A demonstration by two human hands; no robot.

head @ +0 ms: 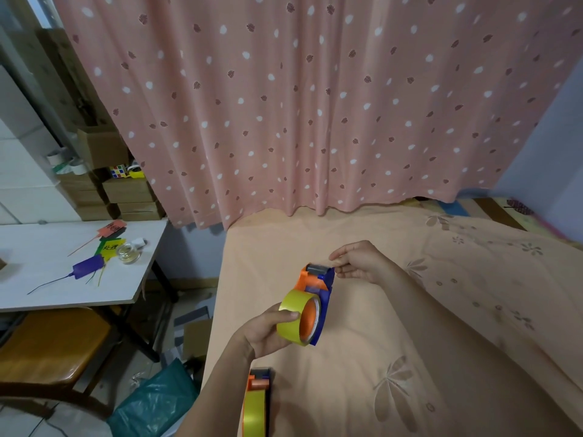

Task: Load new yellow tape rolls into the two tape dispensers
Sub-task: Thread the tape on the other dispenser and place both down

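Yellow tape roll (299, 318) sits on the hub of the blue-and-orange dispenser (318, 285), held up over the near-middle of the bed (394, 357). Roll appears seated; the orange core shows through its centre.

Left hand (268, 332) wraps the near-left side of the roll, thumb laid across the yellow band, fingers curled under. Judged purpose: it steadies roll and dispenser as one unit so the far end stays free to work on.

Right hand (359, 263) is at the dispenser's far end, beside the grey roller (315, 269). Thumb and forefinger are pressed together, apparently on something small at the roller's right edge, likely the free tape end being fed through, though the tape itself is too small to make out. Other fingers loosely curled.

Second dispenser (259, 398) lies on the bed at the near edge of view, just right of the left forearm, with a yellow roll already in it. Judgement: loading half done or more; threading of the held unit is the step in hand.

Further out: pink dotted curtain (299, 105) behind the bed; white table (63, 285) to the left with coloured tags and a glass jar (128, 253).
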